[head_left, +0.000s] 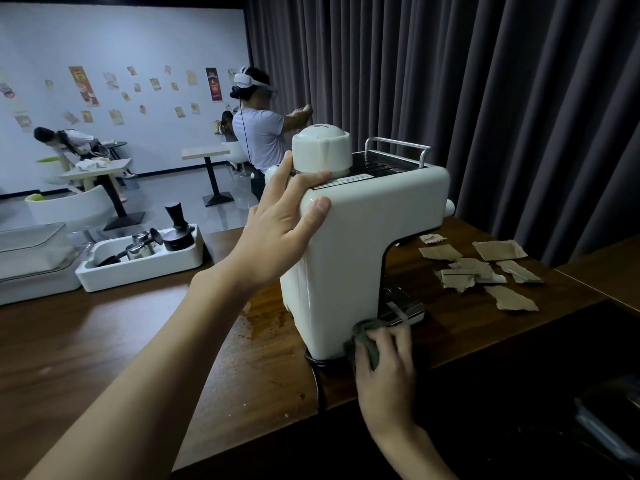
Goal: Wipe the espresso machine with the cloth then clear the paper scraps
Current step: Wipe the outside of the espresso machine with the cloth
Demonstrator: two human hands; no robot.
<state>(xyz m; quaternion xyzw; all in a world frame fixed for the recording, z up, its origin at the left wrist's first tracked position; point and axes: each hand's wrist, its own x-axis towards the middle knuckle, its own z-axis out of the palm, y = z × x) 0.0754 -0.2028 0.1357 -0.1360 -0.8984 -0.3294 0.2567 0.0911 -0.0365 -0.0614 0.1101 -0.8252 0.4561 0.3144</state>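
Observation:
A white espresso machine [349, 244] stands on the dark wooden table [104, 341], near its front edge. My left hand [280, 223] grips the machine's upper left corner, thumb on the side and fingers over the top by the white round cap [320, 152]. My right hand [386, 362] holds a grey-green cloth [367, 341] bunched against the machine's lower front corner, beside the metal drip tray [403, 308]. Several torn brown paper scraps [485, 271] lie on the table to the right of the machine.
A white tray [138, 261] with metal cups, a portafilter and a black tamper sits at the left, next to a glass dish [34, 251]. Dark curtains hang behind. Other people, small tables and chairs are in the room beyond. A black cord [318, 379] hangs over the table's front edge.

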